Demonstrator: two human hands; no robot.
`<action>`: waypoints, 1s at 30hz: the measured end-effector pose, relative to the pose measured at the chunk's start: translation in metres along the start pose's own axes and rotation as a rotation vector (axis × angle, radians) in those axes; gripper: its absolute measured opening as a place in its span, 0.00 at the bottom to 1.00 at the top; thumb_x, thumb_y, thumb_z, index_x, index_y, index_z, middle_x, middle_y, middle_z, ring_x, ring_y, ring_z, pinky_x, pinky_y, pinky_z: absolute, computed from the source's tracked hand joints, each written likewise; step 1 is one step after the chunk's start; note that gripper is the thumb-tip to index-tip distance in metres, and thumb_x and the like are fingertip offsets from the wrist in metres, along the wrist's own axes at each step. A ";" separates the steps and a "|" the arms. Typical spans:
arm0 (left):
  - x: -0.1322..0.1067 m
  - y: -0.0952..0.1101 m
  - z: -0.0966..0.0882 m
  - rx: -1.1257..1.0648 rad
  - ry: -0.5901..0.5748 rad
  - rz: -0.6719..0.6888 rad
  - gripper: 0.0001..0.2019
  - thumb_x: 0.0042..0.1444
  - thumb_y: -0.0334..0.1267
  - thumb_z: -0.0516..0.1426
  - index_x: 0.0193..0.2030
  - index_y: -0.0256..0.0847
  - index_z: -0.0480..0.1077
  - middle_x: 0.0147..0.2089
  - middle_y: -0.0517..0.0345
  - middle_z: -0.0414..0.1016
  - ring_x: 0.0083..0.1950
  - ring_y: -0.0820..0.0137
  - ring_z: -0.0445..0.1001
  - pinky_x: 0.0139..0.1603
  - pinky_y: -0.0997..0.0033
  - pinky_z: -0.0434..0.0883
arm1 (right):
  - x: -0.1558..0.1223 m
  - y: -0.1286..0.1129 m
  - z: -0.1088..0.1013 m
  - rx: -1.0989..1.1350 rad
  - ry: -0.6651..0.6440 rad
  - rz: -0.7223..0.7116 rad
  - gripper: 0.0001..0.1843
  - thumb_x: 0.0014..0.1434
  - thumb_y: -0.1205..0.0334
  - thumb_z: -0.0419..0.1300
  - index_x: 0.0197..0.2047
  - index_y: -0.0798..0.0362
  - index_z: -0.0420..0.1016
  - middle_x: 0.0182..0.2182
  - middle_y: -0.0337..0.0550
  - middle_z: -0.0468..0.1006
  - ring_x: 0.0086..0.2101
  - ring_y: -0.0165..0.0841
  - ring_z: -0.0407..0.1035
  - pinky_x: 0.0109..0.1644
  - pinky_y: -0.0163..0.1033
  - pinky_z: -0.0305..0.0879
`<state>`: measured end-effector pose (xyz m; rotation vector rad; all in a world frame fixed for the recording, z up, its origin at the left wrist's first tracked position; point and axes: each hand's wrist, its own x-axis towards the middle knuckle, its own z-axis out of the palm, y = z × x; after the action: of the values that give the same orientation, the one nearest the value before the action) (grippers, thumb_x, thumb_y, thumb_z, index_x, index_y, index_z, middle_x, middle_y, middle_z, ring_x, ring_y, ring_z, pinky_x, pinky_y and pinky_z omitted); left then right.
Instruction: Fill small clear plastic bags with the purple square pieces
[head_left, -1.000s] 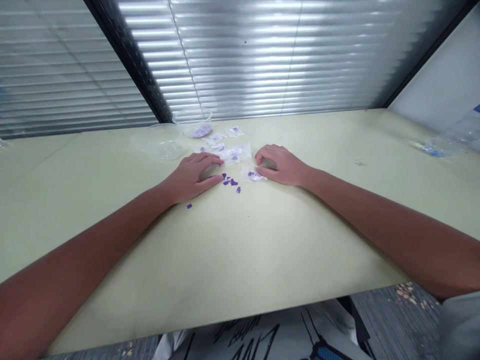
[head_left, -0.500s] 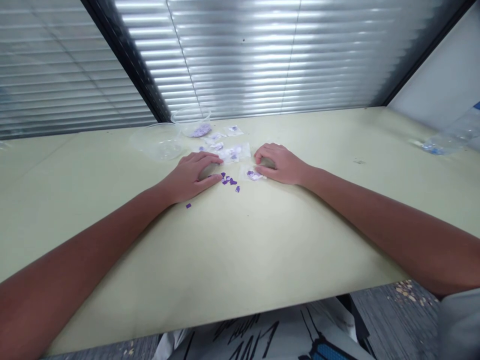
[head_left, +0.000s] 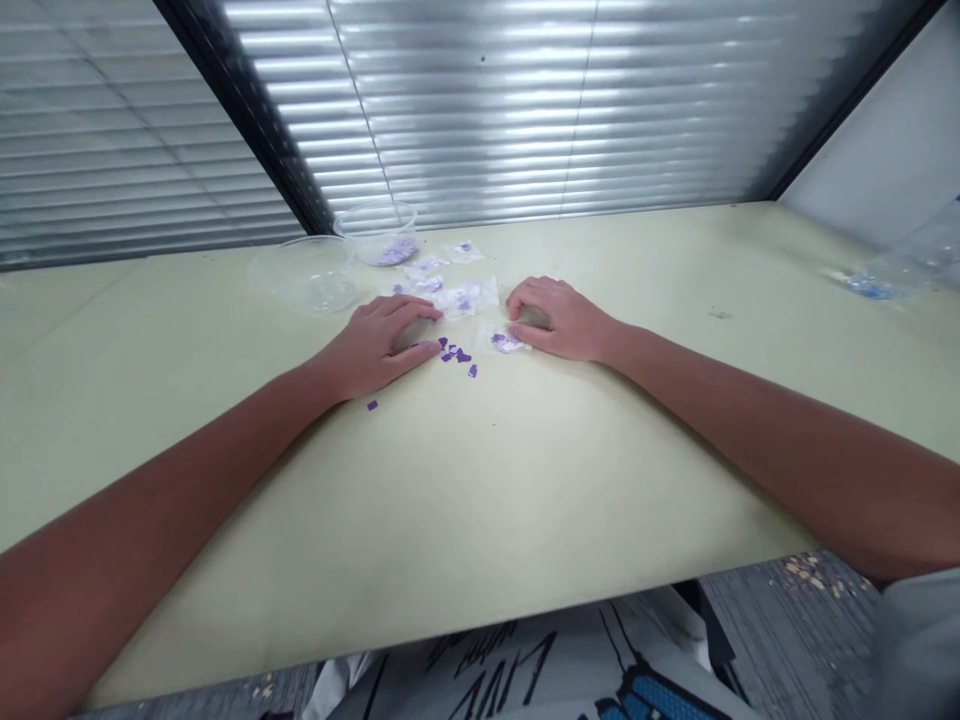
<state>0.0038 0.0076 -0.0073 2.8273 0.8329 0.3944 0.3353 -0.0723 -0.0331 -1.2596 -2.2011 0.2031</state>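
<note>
My left hand [head_left: 382,345] rests on the table with thumb and fingers apart, its thumb tip at the edge of several small purple pieces [head_left: 454,352]. One more purple piece [head_left: 373,405] lies below the wrist. My right hand [head_left: 562,318] is also on the table, fingers bent and thumb apart from them. Its thumb touches a small clear bag [head_left: 504,342] with purple bits inside. Between and beyond the hands lie more small clear bags [head_left: 466,297] with pale purple contents, partly overlapping.
Behind my left hand stand a clear tub [head_left: 377,235] with light purple pieces and another clear round container [head_left: 307,275]. A clear plastic bottle [head_left: 911,255] lies at the far right. Window blinds [head_left: 480,110] rise behind the table [head_left: 465,500].
The view has tilted slightly, so everything sits a little higher in the picture. Both hands keep nearly the same pose, and the purple pieces lie as before.
</note>
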 end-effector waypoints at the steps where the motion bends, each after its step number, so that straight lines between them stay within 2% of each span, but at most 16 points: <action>1: 0.000 0.000 0.000 0.001 0.001 0.000 0.24 0.72 0.61 0.53 0.67 0.53 0.71 0.72 0.54 0.72 0.74 0.49 0.67 0.77 0.44 0.57 | 0.000 0.000 0.000 -0.001 0.002 0.000 0.08 0.69 0.52 0.62 0.43 0.47 0.72 0.48 0.47 0.80 0.49 0.45 0.72 0.58 0.52 0.62; 30: 0.001 0.002 0.000 0.005 0.004 -0.002 0.24 0.72 0.61 0.53 0.66 0.52 0.71 0.72 0.53 0.72 0.74 0.49 0.67 0.76 0.43 0.58 | 0.000 0.000 -0.001 -0.010 0.004 -0.006 0.08 0.68 0.52 0.62 0.44 0.47 0.73 0.48 0.47 0.80 0.49 0.46 0.72 0.57 0.52 0.62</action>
<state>0.0053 0.0064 -0.0063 2.8309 0.8390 0.3989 0.3361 -0.0724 -0.0329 -1.2574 -2.2048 0.1875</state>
